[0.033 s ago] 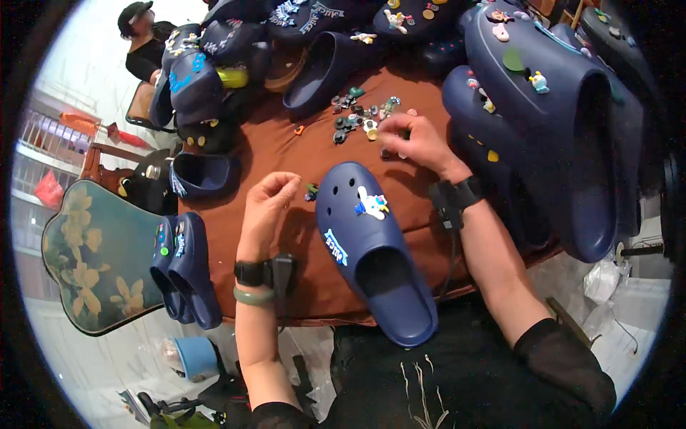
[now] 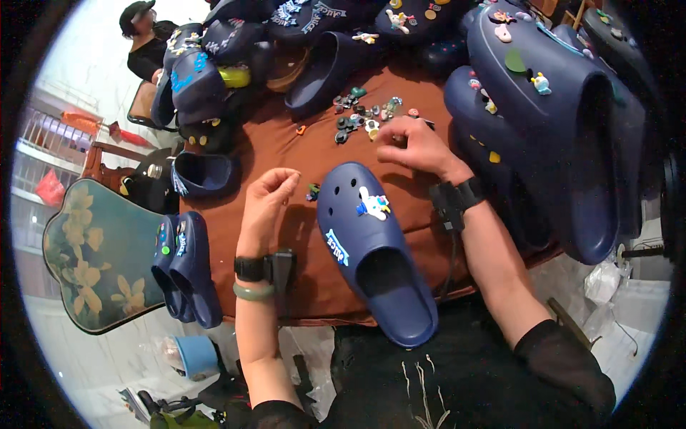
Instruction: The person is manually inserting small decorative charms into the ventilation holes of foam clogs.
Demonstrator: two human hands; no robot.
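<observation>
A navy clog slipper (image 2: 381,239) lies toe-away in front of me, its heel reaching over the near table edge. A white rabbit-like charm (image 2: 373,204) and a light-blue banner charm (image 2: 336,247) sit on its upper; several holes near the toe are bare. Left of the toe is my left hand (image 2: 269,196), thumb and fingers pressed together, with a small dark-green charm (image 2: 313,191) on the cloth beside it. My right hand (image 2: 414,146) hovers right of the toe, near the pile of loose charms (image 2: 363,118), fingers curled in. Whatever either hand may hold is hidden.
Large navy clogs with charms (image 2: 550,93) crowd the right side, and more clogs (image 2: 193,82) stand far left and along the back. A pair of slippers (image 2: 187,268) rests at the left edge by a floral chair back (image 2: 100,257). A person (image 2: 143,43) is far left.
My right hand has lifted slightly off the charm pile, and its fingers have curled in more. My left hand and the slipper have hardly moved.
</observation>
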